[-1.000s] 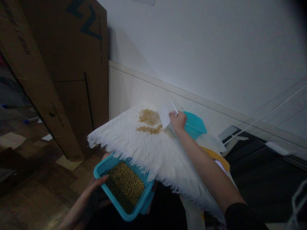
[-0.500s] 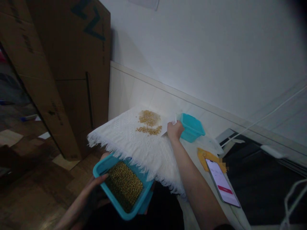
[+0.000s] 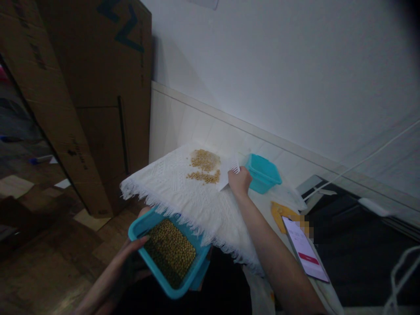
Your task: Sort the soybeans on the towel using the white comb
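My left hand point(image 3: 134, 250) grips the near-left rim of a blue plastic basket point(image 3: 151, 267), its thumb over the edge. Inside lie many yellowish beans point(image 3: 175, 247), with darker green ones among them. The basket is tilted under the fringed front of a white cloth point(image 3: 164, 175). In my right hand point(image 3: 240, 180) is a white card point(image 3: 225, 178) with dark stripes on it, held low over the cloth. Just left of the card lies a narrow row of pale beans point(image 3: 204, 177). Behind that row is a rounder pile of beans point(image 3: 205, 160).
A second blue basket point(image 3: 264, 173) stands right of my right hand. Farther right are a yellow cloth point(image 3: 278, 214), a lit phone point(image 3: 305, 251) and a black surface with white cables. A tall cardboard box point(image 3: 98, 78) rises at the left; a wall runs behind.
The card in my right hand has turned slightly, and more of its striped part shows. The bean row's right end sits slightly farther left. My left hand keeps its hold on the basket.
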{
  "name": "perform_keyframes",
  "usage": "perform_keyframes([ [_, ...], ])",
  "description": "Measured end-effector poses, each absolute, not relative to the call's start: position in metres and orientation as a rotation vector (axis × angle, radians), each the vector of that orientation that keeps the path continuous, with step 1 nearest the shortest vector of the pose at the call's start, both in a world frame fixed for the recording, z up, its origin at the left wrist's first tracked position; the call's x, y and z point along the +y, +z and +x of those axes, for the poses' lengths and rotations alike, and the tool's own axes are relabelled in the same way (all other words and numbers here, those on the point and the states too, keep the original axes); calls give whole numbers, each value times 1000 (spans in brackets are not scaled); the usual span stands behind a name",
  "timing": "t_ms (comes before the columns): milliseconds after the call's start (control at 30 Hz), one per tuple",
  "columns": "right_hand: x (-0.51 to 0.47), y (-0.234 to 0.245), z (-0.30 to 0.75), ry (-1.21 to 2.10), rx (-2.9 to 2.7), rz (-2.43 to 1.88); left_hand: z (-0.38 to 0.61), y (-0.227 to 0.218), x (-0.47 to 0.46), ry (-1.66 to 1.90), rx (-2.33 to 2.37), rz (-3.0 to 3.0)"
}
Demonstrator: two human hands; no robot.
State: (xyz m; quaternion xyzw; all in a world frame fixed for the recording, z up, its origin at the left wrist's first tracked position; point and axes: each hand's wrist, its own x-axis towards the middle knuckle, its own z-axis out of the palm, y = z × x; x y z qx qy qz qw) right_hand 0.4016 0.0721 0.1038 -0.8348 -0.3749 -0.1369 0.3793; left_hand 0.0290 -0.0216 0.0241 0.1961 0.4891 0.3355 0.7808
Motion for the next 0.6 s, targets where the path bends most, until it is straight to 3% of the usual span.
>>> perform_keyframes([
  [600, 47, 108, 385, -224, -1128, -1987, 32, 22, -22, 728, 1080, 414],
])
